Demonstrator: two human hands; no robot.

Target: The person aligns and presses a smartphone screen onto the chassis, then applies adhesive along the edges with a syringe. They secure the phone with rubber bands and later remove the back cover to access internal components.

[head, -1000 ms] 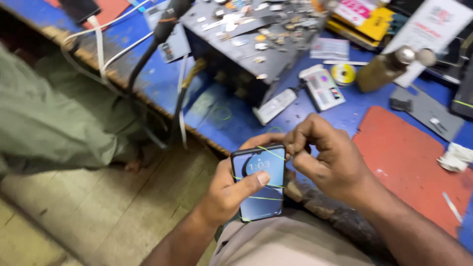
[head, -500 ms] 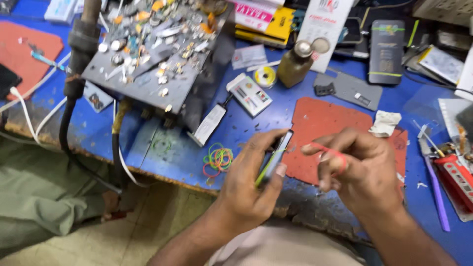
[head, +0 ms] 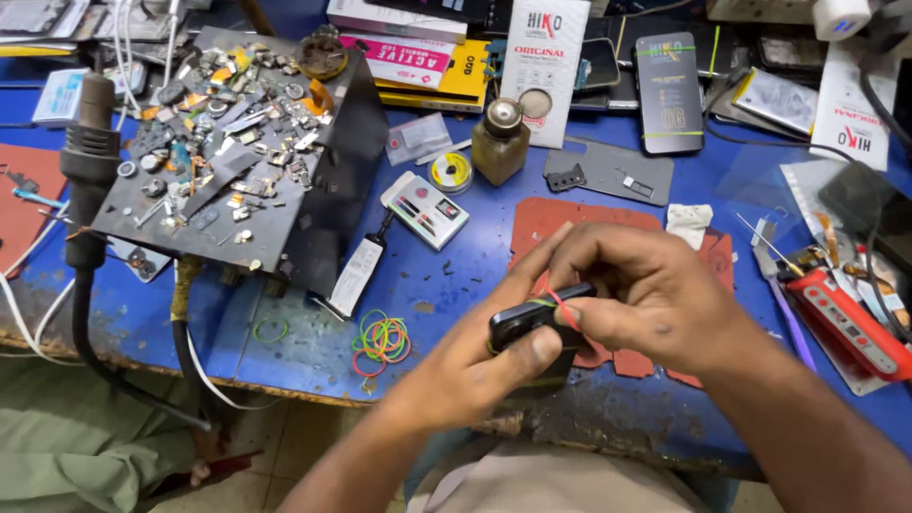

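Head view: worn blue bench point(head: 475, 275) with red mat point(head: 541, 223), tiled floor below its near edge. Left: black tray point(head: 237, 152) of scrap parts, hot-air wand point(head: 87, 161). Behind: bottle point(head: 500, 141), tester point(head: 425, 210), boxes. Loose rubber bands point(head: 380, 340) near edge.

Left hand point(head: 475, 366) grips phone point(head: 532, 318) edge-on above bench front. Right hand point(head: 636, 294) pinches red band point(head: 562, 309) on phone. Bare bench between bands and mat.

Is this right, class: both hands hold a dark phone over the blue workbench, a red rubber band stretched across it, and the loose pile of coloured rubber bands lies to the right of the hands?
Not quite. In the head view the loose pile of coloured rubber bands lies to the left of the hands, not the right. The rest stands: the left hand and right hand hold the dark phone over the blue workbench, a red rubber band stretched across it.
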